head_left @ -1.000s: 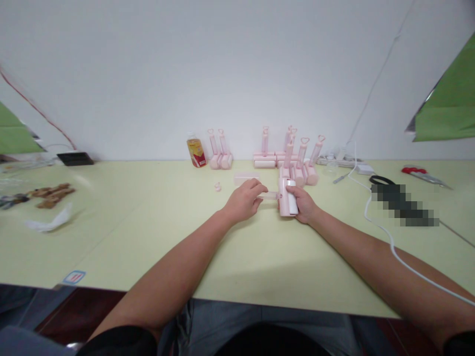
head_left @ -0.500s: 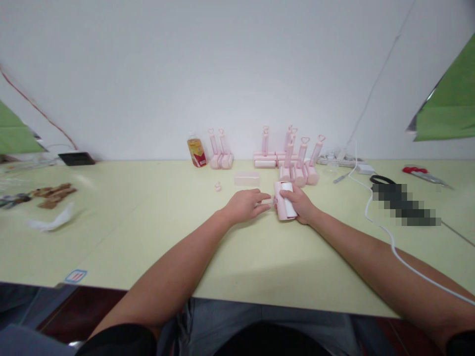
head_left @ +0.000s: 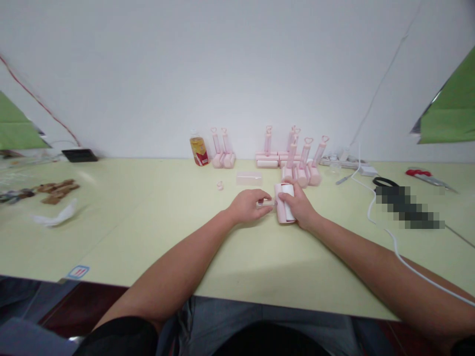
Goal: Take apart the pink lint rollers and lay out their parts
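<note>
My right hand (head_left: 302,206) is wrapped round the pink head of a lint roller (head_left: 280,210), its thumb on the white roll. The clear handle sticks out to the left, and the fingers of my left hand (head_left: 249,205) are closed round it. Behind my left hand lies a clear pinkish cover (head_left: 249,178). A small pink heart-shaped piece (head_left: 220,185) rests to its left. Several finished-looking pink lint rollers (head_left: 301,174) with heart-topped handles stand behind my right hand, and two more lint rollers (head_left: 223,159) stand farther left.
A bottle of amber liquid (head_left: 199,151) stands near the wall. At right lie a white cable (head_left: 395,247), a power strip (head_left: 343,160) and a red-handled tool (head_left: 426,177). Brown pieces (head_left: 57,190), a white scrap (head_left: 55,215) and a dark device (head_left: 79,155) are at left.
My left fingers have closed in round the clear handle, where they were more spread before. The lint roller stays in my right hand, and the whole view has shifted slightly.
</note>
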Tool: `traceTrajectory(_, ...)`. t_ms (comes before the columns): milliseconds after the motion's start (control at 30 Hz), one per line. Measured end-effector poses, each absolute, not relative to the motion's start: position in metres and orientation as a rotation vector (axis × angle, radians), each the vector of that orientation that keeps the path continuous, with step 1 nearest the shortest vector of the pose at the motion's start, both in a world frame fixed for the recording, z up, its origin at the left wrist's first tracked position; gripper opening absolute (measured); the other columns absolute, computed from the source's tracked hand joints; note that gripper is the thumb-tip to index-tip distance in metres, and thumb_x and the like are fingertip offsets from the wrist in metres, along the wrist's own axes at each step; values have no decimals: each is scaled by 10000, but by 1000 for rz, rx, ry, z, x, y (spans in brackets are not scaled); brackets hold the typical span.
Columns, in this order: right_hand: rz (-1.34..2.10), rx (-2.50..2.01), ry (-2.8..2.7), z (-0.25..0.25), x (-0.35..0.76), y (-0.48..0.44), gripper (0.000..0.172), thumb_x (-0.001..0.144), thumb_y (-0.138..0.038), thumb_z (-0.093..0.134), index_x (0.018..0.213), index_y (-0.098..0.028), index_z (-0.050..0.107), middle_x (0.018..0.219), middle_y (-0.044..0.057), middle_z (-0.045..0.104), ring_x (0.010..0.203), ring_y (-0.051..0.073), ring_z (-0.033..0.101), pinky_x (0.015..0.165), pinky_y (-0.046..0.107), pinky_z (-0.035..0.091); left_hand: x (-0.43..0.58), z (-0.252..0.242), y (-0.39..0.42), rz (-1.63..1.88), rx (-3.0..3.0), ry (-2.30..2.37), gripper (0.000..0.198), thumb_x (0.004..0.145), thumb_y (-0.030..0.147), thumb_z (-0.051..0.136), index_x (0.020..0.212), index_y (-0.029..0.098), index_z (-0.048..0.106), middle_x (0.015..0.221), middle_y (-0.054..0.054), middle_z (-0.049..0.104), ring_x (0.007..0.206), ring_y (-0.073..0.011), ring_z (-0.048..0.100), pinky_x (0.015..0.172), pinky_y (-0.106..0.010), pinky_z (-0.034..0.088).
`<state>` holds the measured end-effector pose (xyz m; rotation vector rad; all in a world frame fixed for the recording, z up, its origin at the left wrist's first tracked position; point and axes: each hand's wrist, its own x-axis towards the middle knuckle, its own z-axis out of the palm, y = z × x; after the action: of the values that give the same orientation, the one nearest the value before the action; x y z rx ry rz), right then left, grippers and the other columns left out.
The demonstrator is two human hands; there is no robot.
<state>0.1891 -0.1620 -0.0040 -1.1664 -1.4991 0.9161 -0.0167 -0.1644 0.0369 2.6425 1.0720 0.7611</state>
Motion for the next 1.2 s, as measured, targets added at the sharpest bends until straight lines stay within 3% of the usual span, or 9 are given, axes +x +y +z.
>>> traceTrajectory(100,379,-1219,-1710,2,191,-165,709,808,-390,551,1431,-164,295,1335,166,505,1196,301,504,1002,479,423,-17,35,-162,833,2504,1079,309,822,324,614,1087,173,653,863,-29,678,675,-130,557,676,-260,419)
traceTrajectory(200,-45,-1154,-1990,13,191,-175,637,812,-351,565,1391,-143,402,1469,186,378,1358,330,328,1117,502,262,-16,31,-160,911,2333,1071,292,808,294,625,1074,177,595,829,-12,659,660,-117,545,652,-243,409)
traceTrajectory(333,-201,-1174,-2328,26,184,-192,473,839,-322,560,1287,-173,527,1339,145,553,1298,335,398,1128,535,152,-9,25,-163,959,2025,970,381,785,344,682,1082,187,504,723,28,609,649,-107,556,625,-217,404)
traceTrajectory(500,-158,-1325,-2546,37,176,-202,274,885,-168,462,1132,-133,577,1033,127,690,1006,252,592,963,382,331,-10,31,-159,828,1843,789,399,820,479,628,1046,169,519,735,-2,640,575,-101,546,564,-223,399)
traceTrajectory(633,-202,-1536,-2626,43,176,-204,142,871,-197,499,944,-160,615,920,127,699,886,257,609,777,331,360,-38,41,-134,1183,2087,1368,383,905,488,461,894,147,633,922,-93,673,823,-198,608,758,-327,460)
traceTrajectory(767,-151,-1612,-2616,45,176,-208,199,925,-290,464,911,-177,627,930,121,697,878,255,611,756,324,355,-74,38,-109,1042,2119,2285,412,867,384,530,1215,174,593,1277,-181,545,1187,-360,481,979,-509,379)
traceTrajectory(867,-99,-1491,-2613,47,173,-212,168,917,-211,457,979,-180,610,982,97,684,884,225,614,749,302,355,-90,30,-102,810,2035,2379,468,849,367,548,1272,168,571,1320,-206,521,1225,-398,442,993,-551,350)
traceTrajectory(1033,19,-1338,-2654,46,171,-212,151,903,-165,466,972,-179,600,972,72,686,873,188,617,753,273,352,-83,26,-102,695,2038,2049,271,782,229,599,1020,135,688,1117,-163,669,1067,-297,583,949,-423,427)
traceTrajectory(1200,5,-1601,-2616,39,179,-199,277,936,-385,462,937,-168,635,933,119,707,848,237,643,702,297,373,-37,22,-126,669,2089,1589,233,821,274,591,1011,159,663,788,-27,700,684,-135,632,651,-250,494)
